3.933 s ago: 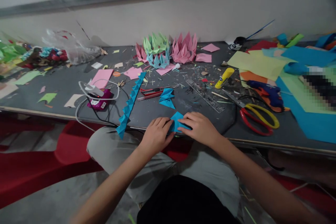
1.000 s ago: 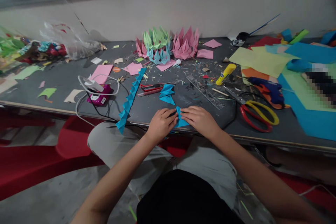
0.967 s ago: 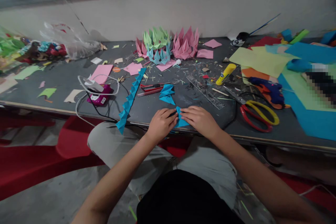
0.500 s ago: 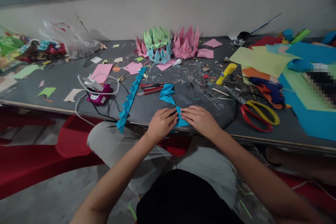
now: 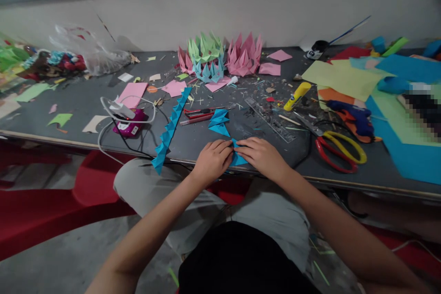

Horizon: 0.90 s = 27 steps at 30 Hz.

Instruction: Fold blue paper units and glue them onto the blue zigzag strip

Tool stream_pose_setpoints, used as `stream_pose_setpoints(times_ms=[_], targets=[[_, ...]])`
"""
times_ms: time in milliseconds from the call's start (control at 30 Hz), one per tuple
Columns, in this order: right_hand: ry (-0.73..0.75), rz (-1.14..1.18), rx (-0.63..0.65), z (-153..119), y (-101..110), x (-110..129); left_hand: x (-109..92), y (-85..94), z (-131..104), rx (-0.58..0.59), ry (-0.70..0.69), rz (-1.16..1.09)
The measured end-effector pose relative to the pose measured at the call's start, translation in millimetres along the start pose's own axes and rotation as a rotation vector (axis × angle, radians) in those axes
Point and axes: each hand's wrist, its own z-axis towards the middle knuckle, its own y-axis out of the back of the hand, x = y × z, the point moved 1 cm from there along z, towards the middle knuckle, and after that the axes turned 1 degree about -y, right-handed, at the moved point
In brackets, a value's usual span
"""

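Observation:
At the table's front edge both hands bear on one small folded piece of blue paper [image 5: 238, 160]. My left hand [image 5: 214, 158] has its fingers closed together on the paper's left side. From the right, my right hand [image 5: 259, 155] presses its bunched fingers on the same sheet, close to the left fingertips. Parts of the paper are hidden under the fingers. Just beyond them lies a small stack of folded blue paper pieces [image 5: 219, 122]. Left of the hands, a long strip of linked blue paper points [image 5: 171, 129] reaches over the table edge.
Scissors [image 5: 339, 149], a glue gun [image 5: 351, 117], a glue stick [image 5: 296, 96] and a clear ruler [image 5: 270, 119] lie to the right. A red cutter [image 5: 201, 115] lies ahead. A purple power socket [image 5: 130, 124] with cables sits left. Pink [image 5: 244, 57] and green [image 5: 206, 48] paper crowns stand at the back.
Both hands stay on the blue paper, with only slight finger shifts; the right fingers have moved a little left over its top. The rest of the table looks unchanged.

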Motion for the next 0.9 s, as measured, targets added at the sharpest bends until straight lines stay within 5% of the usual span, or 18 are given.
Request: stream_pose_setpoints(times_ms=[300,567,900], targets=[[0.0,-0.002,0.014,0.2,0.3,0.0,3.7,7.2,10.8,0.155,-0.026,0.045],[-0.006,0.033,-0.002,1.1,0.4,0.1,6.2,1.2,2.2,0.093,-0.043,0.051],[-0.02,0.076,-0.006,0.4,-0.6,-1.1,2.6,4.0,4.0,0.178,0.041,0.124]])
